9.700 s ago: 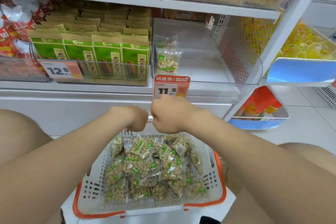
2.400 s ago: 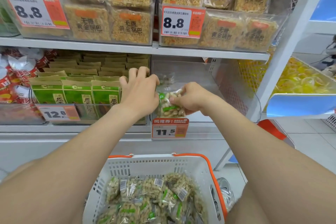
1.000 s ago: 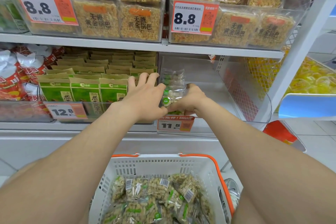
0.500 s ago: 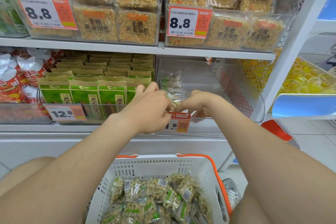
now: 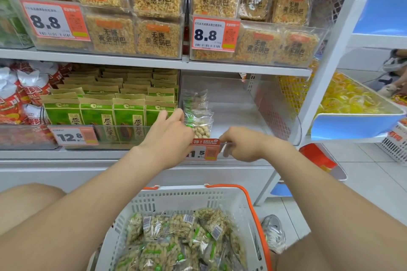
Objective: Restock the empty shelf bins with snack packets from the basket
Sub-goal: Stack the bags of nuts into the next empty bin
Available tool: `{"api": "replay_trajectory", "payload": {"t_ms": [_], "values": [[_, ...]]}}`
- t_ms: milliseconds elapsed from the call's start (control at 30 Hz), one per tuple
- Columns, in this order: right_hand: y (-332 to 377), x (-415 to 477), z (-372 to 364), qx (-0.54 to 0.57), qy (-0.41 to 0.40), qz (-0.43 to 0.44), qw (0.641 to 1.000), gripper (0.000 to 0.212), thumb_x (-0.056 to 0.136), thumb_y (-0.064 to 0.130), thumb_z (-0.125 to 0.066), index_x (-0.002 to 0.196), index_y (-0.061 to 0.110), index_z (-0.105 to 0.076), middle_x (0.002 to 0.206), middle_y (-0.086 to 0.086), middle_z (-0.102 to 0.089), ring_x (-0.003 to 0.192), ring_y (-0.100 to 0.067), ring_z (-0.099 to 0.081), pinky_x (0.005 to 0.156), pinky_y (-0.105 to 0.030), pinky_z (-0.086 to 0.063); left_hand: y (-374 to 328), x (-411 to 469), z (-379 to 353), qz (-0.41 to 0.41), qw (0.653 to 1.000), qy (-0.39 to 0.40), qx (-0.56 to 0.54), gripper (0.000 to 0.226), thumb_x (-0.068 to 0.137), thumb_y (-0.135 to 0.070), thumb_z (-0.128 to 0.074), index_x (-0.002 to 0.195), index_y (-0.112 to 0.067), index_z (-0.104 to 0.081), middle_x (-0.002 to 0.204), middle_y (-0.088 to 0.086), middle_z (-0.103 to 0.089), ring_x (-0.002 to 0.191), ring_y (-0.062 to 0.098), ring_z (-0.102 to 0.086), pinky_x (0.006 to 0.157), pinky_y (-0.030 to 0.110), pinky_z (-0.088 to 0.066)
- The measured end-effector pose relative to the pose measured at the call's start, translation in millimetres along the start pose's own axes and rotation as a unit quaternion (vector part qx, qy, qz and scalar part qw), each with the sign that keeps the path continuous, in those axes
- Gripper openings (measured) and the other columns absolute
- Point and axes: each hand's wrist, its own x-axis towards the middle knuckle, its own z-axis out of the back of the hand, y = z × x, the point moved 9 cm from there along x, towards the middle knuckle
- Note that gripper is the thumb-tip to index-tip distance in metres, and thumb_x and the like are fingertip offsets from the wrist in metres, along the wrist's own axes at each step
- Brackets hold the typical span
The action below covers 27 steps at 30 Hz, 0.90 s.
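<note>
My left hand reaches into the clear bin on the middle shelf. Its fingers are straight and close together, and their tips lie against the left edge of a peanut packet. They curl round nothing. That packet stands upright at the bin's near left corner, just behind the price tag that reads 11.5. A 2nd packet stands farther in, right behind the 1st. Both keep to the bin's left side.

My right hand is just right of the price tag with its fingers curled. The forefinger tip touches the tag's upper right corner. I cannot tell whether the hand pinches the tag or holds nothing.

The basket, white with an orange rim, sits near me below the shelf, between my knees. Many more packets are heaped in it.

In the bin to the left, green packs stand in rows behind a 12.8 tag. On the shelf above, 2 bins of yellow packs carry 8.8 tags.
</note>
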Motion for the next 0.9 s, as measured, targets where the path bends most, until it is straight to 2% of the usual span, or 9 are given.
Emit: {"api": "replay_trajectory", "payload": {"t_ms": [133,267,400,467,533,633,700,767,900], "values": [[-2.8,-4.2,-2.1,-0.002,-0.011,0.009,1.000,0.049,0.088,-0.003,-0.050,0.116,0.025,-0.079,0.097,0.010,-0.077,0.094,-0.010,-0.070,0.087,-0.032,-0.058,-3.6,-5.2,-1.3,0.003,1.000,0.002,-0.006,0.034,0.102,-0.052,-0.053,0.090,-0.023,-0.067,0.088,-0.005,-0.062,0.113,0.025,-0.041,0.079,0.043,-0.023],[6.7,-12.5,-6.2,-0.023,-0.041,-0.004,0.999,0.044,0.089,0.001,-0.049,0.116,0.022,-0.077,0.095,0.003,-0.066,0.093,-0.017,-0.057,0.079,-0.027,-0.045,-4.5,-8.4,-0.7,0.014,1.000,0.008,-0.018,0.030,0.099,-0.049,-0.051,0.083,-0.025,-0.060,0.087,-0.005,-0.062,0.113,0.025,-0.042,0.085,0.044,-0.032],[8.2,-20.4,-7.8,-0.026,-0.079,-0.049,0.995,0.031,0.087,0.012,-0.053,0.114,0.016,-0.068,0.108,-0.008,-0.065,0.105,-0.032,-0.060,0.082,-0.037,-0.050,-7.7,-14.3,4.1,0.020,0.998,-0.016,-0.055,0.026,0.096,-0.046,-0.051,0.099,-0.025,-0.066,0.092,-0.005,-0.065,0.112,0.024,-0.047,0.091,0.044,-0.037],[15.8,-32.0,1.2,-0.067,-0.138,-0.061,0.986,0.026,0.089,0.015,-0.057,0.114,0.011,-0.064,0.110,-0.012,-0.065,0.105,-0.036,-0.061,0.085,-0.040,-0.051,-12.2,-20.8,11.5,0.014,0.996,-0.052,-0.078,0.031,0.093,-0.041,-0.052,0.115,-0.023,-0.065,0.108,-0.004,-0.068,0.117,0.025,-0.050,0.099,0.044,-0.038],[26.6,-51.5,17.9,-0.117,-0.246,-0.074,0.959,0.015,0.090,0.017,-0.058,0.102,0.008,-0.060,0.104,-0.011,-0.063,0.103,-0.037,-0.060,0.077,-0.038,-0.043,-17.8,-31.2,24.5,0.002,0.989,-0.109,-0.104,0.035,0.090,-0.034,-0.058,0.122,-0.020,-0.064,0.119,-0.001,-0.066,0.125,0.029,-0.051,0.106,0.045,-0.038],[40.1,-84.9,24.7,-0.118,-0.371,-0.077,0.918,0.009,0.089,0.017,-0.057,0.091,0.009,-0.059,0.095,-0.012,-0.064,0.094,-0.038,-0.058,0.070,-0.038,-0.031,-27.5,-53.1,36.1,-0.009,0.977,-0.160,-0.144,0.027,0.092,-0.029,-0.058,0.116,-0.019,-0.066,0.112,-0.003,-0.066,0.119,0.029,-0.052,0.101,0.045,-0.040],[37.8,-93.8,2.4,-0.064,-0.348,-0.084,0.932,0.015,0.090,0.019,-0.054,0.092,0.009,-0.065,0.090,-0.011,-0.066,0.086,-0.037,-0.060,0.066,-0.037,-0.038,-40.5,-65.2,29.8,-0.024,0.980,-0.121,-0.154,0.026,0.096,-0.035,-0.051,0.114,-0.024,-0.066,0.106,-0.007,-0.067,0.112,0.025,-0.053,0.096,0.043,-0.040],[33.5,-93.8,-36.9,-0.025,-0.254,-0.095,0.962,0.015,0.090,0.020,-0.054,0.091,0.011,-0.066,0.086,-0.010,-0.064,0.081,-0.037,-0.062,0.062,-0.036,-0.047,-56.0,-75.4,13.8,-0.037,0.982,-0.037,-0.181,0.028,0.100,-0.040,-0.049,0.120,-0.029,-0.064,0.109,-0.010,-0.069,0.111,0.021,-0.057,0.094,0.041,-0.041],[32.3,-88.0,-123.4,-0.063,-0.053,-0.045,0.996,0.014,0.092,0.015,-0.053,0.091,0.015,-0.067,0.085,-0.006,-0.061,0.087,-0.032,-0.064,0.065,-0.036,-0.051,-91.1,-100.6,-22.5,-0.084,0.970,0.120,-0.196,0.031,0.101,-0.042,-0.051,0.127,-0.029,-0.061,0.117,-0.002,-0.071,0.107,0.027,-0.065,0.084,0.037,-0.048]]}}
